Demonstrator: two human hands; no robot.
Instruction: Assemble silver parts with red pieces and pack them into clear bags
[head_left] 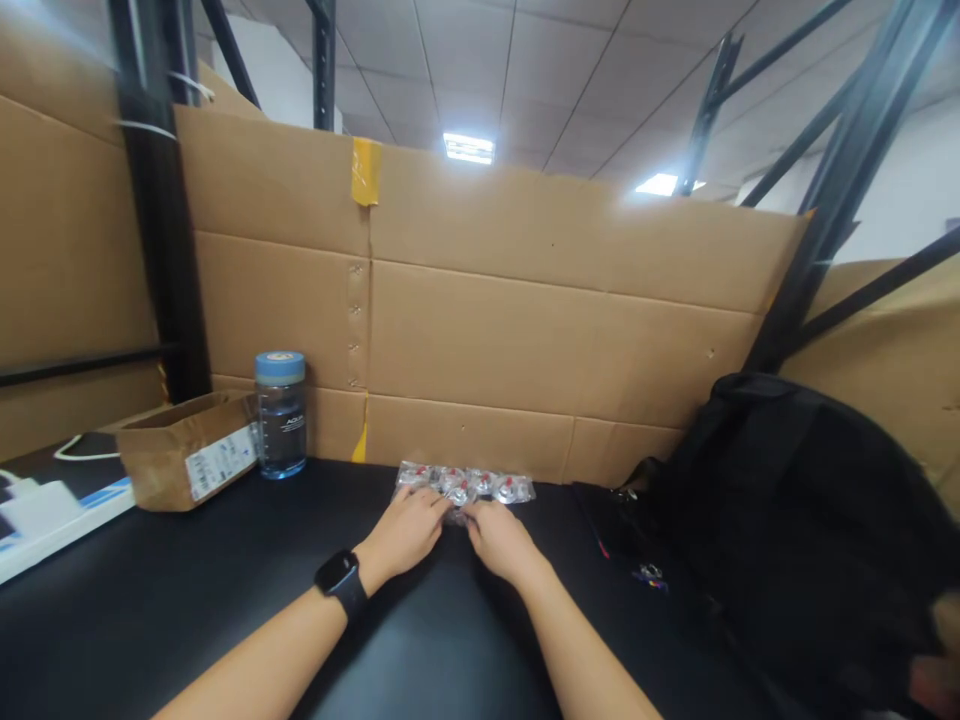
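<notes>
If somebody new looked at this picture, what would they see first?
Probably the left hand and right hand, close together in the middle, at some shiny clear packets with red bits inside. Next might come the big black bag on the right side of the picture. On the left, the blue-lidded bottle stands beside a brown box.

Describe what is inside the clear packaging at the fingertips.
Inside the clear packaging, silvery round items with red parts show through. The left hand and right hand cover part of its near side, hiding any contents there; the items are too small to identify.
</notes>
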